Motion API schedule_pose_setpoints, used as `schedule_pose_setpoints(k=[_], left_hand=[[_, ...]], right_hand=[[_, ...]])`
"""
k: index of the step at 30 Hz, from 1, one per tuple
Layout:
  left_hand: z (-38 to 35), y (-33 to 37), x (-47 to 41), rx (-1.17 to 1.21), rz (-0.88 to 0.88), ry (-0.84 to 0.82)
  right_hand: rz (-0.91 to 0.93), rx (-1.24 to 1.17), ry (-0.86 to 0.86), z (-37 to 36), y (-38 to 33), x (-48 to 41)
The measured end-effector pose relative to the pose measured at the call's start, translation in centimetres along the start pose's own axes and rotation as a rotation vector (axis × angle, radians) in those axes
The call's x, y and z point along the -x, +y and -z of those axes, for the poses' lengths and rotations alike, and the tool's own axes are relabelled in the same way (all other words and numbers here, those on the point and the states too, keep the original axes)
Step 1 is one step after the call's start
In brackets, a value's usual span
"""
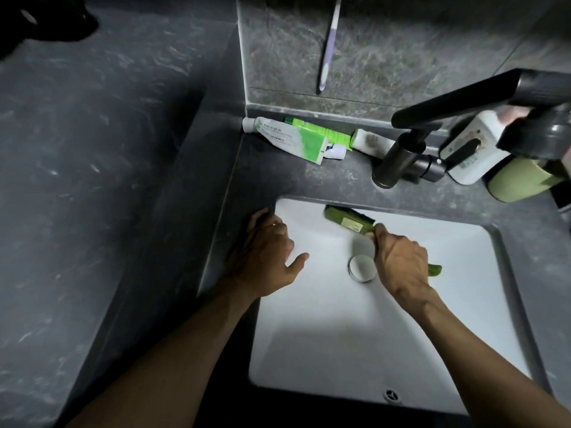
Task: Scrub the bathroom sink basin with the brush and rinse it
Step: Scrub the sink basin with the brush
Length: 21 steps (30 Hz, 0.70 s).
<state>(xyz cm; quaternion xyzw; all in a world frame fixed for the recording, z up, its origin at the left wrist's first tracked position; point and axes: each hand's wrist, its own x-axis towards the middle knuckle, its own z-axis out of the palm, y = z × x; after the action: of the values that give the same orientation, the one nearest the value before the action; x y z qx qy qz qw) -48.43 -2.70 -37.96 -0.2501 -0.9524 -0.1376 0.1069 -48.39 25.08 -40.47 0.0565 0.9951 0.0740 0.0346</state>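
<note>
A right hand point(401, 267) clenches the light, rigid green brush point(350, 219) mid-handle, likely slippery, against the basin point(340, 341)'s far wall; the open left hand point(265, 254) braces its rim.

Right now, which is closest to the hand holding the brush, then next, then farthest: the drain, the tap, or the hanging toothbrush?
From the right hand:
1. Drain, just left of the hand in the basin.
2. Tap, behind the basin on the counter.
3. Toothbrush, hanging high on the back wall.
</note>
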Motion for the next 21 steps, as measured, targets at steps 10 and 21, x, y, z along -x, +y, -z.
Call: schedule_pose_setpoints(k=[10, 21], left_hand=[[0.0, 0.2, 0.0, -0.039, 0.014, -0.071], [-0.1, 1.1, 0.1, -0.259, 0.039, -0.299]], right_hand=[[-0.043, -0.047, -0.069, -1.1, 1.3, 0.8], [-0.081, -0.266, 0.031, -2.9, 1.4, 2.1]])
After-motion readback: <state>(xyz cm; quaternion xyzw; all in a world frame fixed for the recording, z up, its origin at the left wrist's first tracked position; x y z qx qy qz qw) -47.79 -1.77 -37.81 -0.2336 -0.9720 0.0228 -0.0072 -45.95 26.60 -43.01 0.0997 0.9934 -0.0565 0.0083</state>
